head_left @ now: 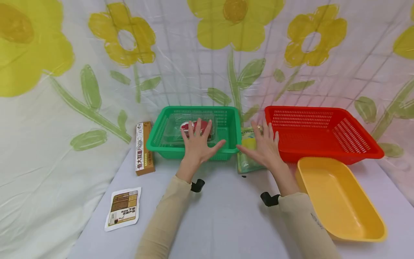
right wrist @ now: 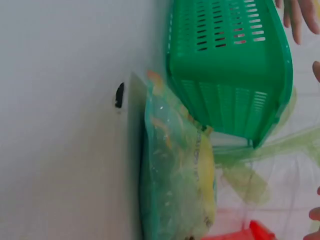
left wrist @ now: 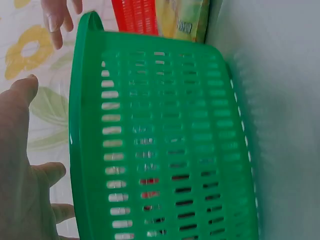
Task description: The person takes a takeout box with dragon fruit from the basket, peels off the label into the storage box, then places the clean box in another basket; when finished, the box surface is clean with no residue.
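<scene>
My left hand (head_left: pixel 197 145), fingers spread wide, is over the front of the green basket (head_left: pixel 168 154) in the head view. Inside that basket lies a clear plastic package (head_left: pixel 173 126) with a red-and-white label, partly hidden behind my fingers. My right hand (head_left: pixel 266 149) is also spread, over the green-and-yellow bag (head_left: pixel 249 165) between the two baskets. Both palms face away from me and hold nothing. From the left wrist, the basket's slotted wall (left wrist: pixel 165 107) stands beside my left fingers (left wrist: pixel 50 173). The right wrist view has the glossy bag (right wrist: pixel 175 170) lying beside the basket.
A red basket (head_left: pixel 304 141) stands at the back right, with a yellow tub (head_left: pixel 336 198) in front of it. Left of the green basket lies a pasta box (head_left: pixel 144 149); nearer is a flat white-edged packet (head_left: pixel 123 208). A flowered curtain (head_left: pixel 181 75) hangs behind.
</scene>
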A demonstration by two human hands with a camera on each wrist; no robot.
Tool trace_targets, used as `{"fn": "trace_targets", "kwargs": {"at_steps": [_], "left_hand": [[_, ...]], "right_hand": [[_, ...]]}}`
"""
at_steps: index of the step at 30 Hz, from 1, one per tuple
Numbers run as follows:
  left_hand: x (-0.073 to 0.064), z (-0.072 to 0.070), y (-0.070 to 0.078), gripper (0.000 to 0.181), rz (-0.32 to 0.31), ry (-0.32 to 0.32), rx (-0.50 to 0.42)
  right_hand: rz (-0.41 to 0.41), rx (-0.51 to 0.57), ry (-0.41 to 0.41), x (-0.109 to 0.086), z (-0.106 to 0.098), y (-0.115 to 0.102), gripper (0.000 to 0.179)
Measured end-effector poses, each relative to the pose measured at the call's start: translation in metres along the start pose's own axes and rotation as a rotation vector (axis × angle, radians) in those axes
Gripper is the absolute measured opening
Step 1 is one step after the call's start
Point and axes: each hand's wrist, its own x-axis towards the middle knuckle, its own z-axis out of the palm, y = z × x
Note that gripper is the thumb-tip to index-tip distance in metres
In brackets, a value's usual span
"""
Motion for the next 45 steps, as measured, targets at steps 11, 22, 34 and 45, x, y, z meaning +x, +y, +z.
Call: {"fn": "trace_targets", "kwargs": {"at_steps": [11,22,34,45], "left_hand": [[0.02,-0.023,-0.038,0.09,-0.038,-0.012,-0.045],[0.038,-0.052,-0.085,0.086,-0.118,-0.111,-0.077],[0.051,-0.059,-0.11,0.074,-0.166,-0.228,-0.314],[0.048,-0.061,-0.112,0.08,-0.331,-0.307,-0.38]], "right_hand": [[-0.079,-0.009,-0.046,0.04,0.004,-0.027,0.095],[-0.115,0.162,-0.234,0.083,0.003,-0.069,0.088],[0.056,0.588,-0.437,0.122,0.02,-0.076,0.074],[0.227,0.632,-0.486,0.131,0.034,-0.075,0.073]]}}
